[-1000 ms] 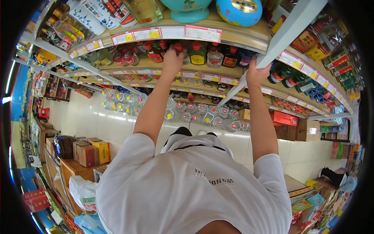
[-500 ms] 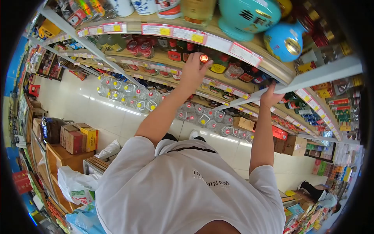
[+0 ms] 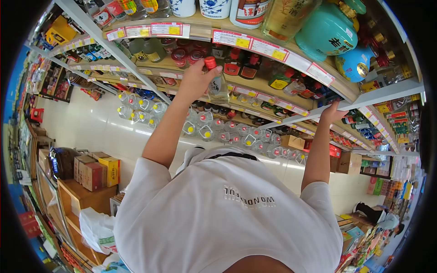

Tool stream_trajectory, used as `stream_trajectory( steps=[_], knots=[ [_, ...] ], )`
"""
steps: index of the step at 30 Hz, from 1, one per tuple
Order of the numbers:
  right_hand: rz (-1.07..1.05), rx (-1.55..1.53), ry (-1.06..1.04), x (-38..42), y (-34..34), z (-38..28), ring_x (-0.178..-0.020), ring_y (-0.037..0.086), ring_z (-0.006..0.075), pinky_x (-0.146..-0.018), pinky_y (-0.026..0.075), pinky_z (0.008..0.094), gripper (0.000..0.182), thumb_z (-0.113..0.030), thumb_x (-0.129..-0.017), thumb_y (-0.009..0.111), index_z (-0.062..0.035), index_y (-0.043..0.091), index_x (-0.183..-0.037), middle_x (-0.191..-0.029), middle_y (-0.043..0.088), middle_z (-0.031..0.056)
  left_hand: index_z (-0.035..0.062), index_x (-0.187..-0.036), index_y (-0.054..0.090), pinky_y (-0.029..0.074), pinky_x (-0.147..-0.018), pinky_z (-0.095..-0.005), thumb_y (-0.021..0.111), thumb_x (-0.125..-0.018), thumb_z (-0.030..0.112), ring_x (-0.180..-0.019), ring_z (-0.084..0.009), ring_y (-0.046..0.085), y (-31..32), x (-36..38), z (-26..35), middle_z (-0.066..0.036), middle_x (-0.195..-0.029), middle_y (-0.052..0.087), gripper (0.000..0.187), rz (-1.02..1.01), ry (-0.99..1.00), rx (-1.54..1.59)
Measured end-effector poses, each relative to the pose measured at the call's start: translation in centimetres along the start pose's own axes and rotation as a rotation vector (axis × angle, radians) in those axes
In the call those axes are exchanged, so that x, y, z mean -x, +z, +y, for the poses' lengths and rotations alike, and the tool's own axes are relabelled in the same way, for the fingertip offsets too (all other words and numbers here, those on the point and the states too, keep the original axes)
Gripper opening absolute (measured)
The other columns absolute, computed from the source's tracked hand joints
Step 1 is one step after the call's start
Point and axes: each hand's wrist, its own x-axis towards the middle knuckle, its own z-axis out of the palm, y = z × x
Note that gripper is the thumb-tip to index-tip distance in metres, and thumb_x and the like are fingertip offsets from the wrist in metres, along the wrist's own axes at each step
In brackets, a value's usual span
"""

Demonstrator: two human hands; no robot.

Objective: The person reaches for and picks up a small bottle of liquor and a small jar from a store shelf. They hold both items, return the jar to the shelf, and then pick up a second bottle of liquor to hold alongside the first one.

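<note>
My left hand [image 3: 195, 82] is closed round the neck of a clear glass bottle [image 3: 218, 89] with a red cap. The bottle is in front of the second shelf's edge, its body hanging past the price strip. Behind it on that shelf stand red-lidded jars [image 3: 187, 55] and dark bottles with red caps [image 3: 241, 63]. Over on the right, my right hand [image 3: 333, 114] grips the grey shelf post [image 3: 373, 98] just under the top shelf; some of its fingers are hidden behind the post.
Above, the top shelf holds a turquoise ceramic jar [image 3: 325, 32], a blue round bottle [image 3: 355, 63] and white-and-blue containers [image 3: 215, 8]. Large clear jugs [image 3: 205, 129] line the floor below. Cardboard boxes [image 3: 93, 175] sit on a wooden cabinet at left. A person [image 3: 378, 218] is far right.
My left hand has drawn the bottle out from the shelf, moving left and slightly down, so its clear body now shows. My right hand stays at the post. The view has shifted a little.
</note>
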Motion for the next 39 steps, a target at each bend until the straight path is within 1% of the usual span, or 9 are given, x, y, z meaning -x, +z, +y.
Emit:
stream_trajectory(
  steps=[8, 11, 13, 15, 24, 30, 34, 37, 39],
  knots=[
    [0.117, 0.195, -0.056, -1.1, 0.3, 3.4, -0.072, 0.063, 0.0213, -0.066, 0.053, 0.0357, 0.042, -0.019, -0.080, 0.065, 0.0044, 0.049, -0.111, -0.089, 0.063, 0.0131, -0.0012, -0.096, 0.058, 0.050, -0.050, -0.0363, 0.069, -0.089, 0.033, -0.050, -0.0242, 0.064, -0.7, -4.9, -2.7, -0.015, -0.073, 0.065, 0.037, 0.042, 0.097, -0.113],
    [0.138, 0.271, 0.013, -0.1, 0.4, 0.3, -0.081, 0.066, 0.0267, -0.080, 0.051, 0.0389, 0.050, -0.022, -0.075, 0.067, 0.0034, 0.054, -0.115, -0.096, 0.066, 0.0161, -0.0014, -0.099, 0.058, 0.052, -0.055, -0.0387, 0.069, -0.089, 0.033, -0.054, -0.0271, 0.067, -0.1, -6.8, -3.4, -0.017, -0.076, 0.067, 0.037, 0.026, 0.124, -0.221],
    [0.134, 0.155, 0.051, 0.1, 0.5, -0.9, -0.088, 0.067, 0.0341, -0.076, 0.054, 0.0440, 0.053, -0.026, -0.074, 0.070, 0.0048, 0.055, -0.114, -0.100, 0.067, 0.0211, -0.0016, -0.101, 0.058, 0.053, -0.058, -0.0398, 0.069, -0.089, 0.032, -0.056, -0.0283, 0.068, 0.4, -7.6, -4.0, -0.018, -0.079, 0.068, 0.038, 0.027, 0.168, -0.279],
    [0.147, 0.190, -0.070, -0.4, 0.4, 0.6, -0.080, 0.068, 0.0291, -0.064, 0.056, 0.0394, 0.051, -0.021, -0.074, 0.069, 0.0049, 0.053, -0.115, -0.096, 0.065, 0.0198, -0.0020, -0.103, 0.058, 0.054, -0.059, -0.0406, 0.069, -0.088, 0.032, -0.057, -0.0289, 0.068, 0.4, -8.2, -4.4, -0.019, -0.081, 0.069, 0.038, 0.044, 0.202, -0.303],
    [0.138, -0.013, 0.118, -0.1, 0.8, 0.2, -0.071, 0.066, 0.0271, -0.058, 0.055, 0.0380, 0.051, -0.020, -0.078, 0.070, 0.0047, 0.050, -0.117, -0.098, 0.063, 0.0195, -0.0028, -0.103, 0.056, 0.054, -0.059, -0.0395, 0.070, -0.088, 0.026, -0.056, -0.0285, 0.068, 2.1, -10.0, -6.6, -0.016, -0.076, 0.069, 0.036, 0.024, 0.226, -0.266],
    [0.151, 0.237, -0.060, -1.4, 0.1, 4.4, -0.069, 0.066, 0.0219, -0.061, 0.054, 0.0339, 0.053, -0.017, -0.081, 0.068, 0.0065, 0.045, -0.123, -0.090, 0.066, 0.0167, -0.0039, -0.101, 0.055, 0.054, -0.054, -0.0385, 0.071, -0.087, 0.025, -0.056, -0.0274, 0.068, 2.4, -10.8, -7.6, -0.017, -0.074, 0.068, 0.035, 0.049, 0.224, -0.241],
    [0.163, 0.208, 0.070, 0.0, 0.8, -1.0, -0.069, 0.067, 0.0241, -0.063, 0.054, 0.0364, 0.056, -0.021, -0.078, 0.068, 0.0076, 0.047, -0.121, -0.091, 0.066, 0.0182, -0.0049, -0.101, 0.055, 0.053, -0.049, -0.0370, 0.071, -0.087, 0.026, -0.055, -0.0257, 0.068, 2.7, -11.2, -8.2, -0.019, -0.074, 0.067, 0.037, 0.046, 0.194, -0.244],
    [0.137, 0.051, 0.104, -0.3, 0.5, 0.8, -0.077, 0.068, 0.0286, -0.063, 0.056, 0.0381, 0.054, -0.022, -0.076, 0.070, 0.0046, 0.049, -0.119, -0.100, 0.065, 0.0199, -0.0052, -0.103, 0.054, 0.054, -0.049, -0.0359, 0.071, -0.088, 0.025, -0.056, -0.0249, 0.069, 2.8, -11.0, -7.4, -0.019, -0.075, 0.068, 0.038, 0.058, 0.170, -0.223],
    [0.157, 0.173, 0.068, -0.8, 0.2, 2.2, -0.087, 0.067, 0.0331, -0.075, 0.052, 0.0426, 0.056, -0.024, -0.074, 0.070, 0.0033, 0.050, -0.119, -0.102, 0.065, 0.0198, -0.0053, -0.104, 0.054, 0.055, -0.049, -0.0352, 0.071, -0.088, 0.024, -0.056, -0.0247, 0.069, 3.1, -10.8, -7.0, -0.019, -0.077, 0.068, 0.038, 0.061, 0.155, -0.187]
  ],
)
